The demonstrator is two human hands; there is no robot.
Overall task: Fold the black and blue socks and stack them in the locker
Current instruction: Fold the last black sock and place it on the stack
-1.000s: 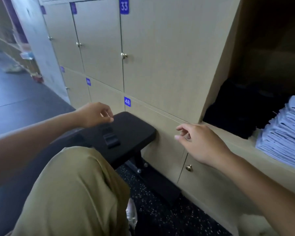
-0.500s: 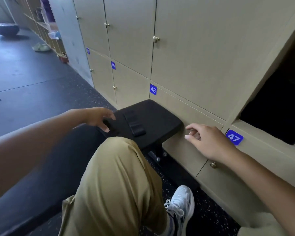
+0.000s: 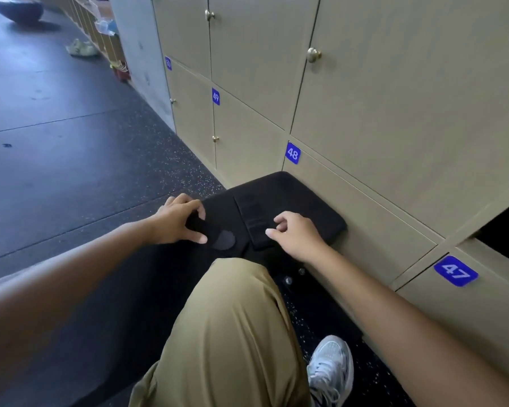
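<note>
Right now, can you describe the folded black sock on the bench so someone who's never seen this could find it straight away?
Find the black padded bench pushed against the lockers below the blue tag 48. The folded black sock lies on its top, just left of the right hand. Unlike the flatter black sock at the left hand, which has a round grey patch, it is a narrow ribbed strip.

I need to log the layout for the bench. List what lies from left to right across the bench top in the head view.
Left hand → black sock with a grey patch → folded black sock → right hand → bare right end of the black bench.
</note>
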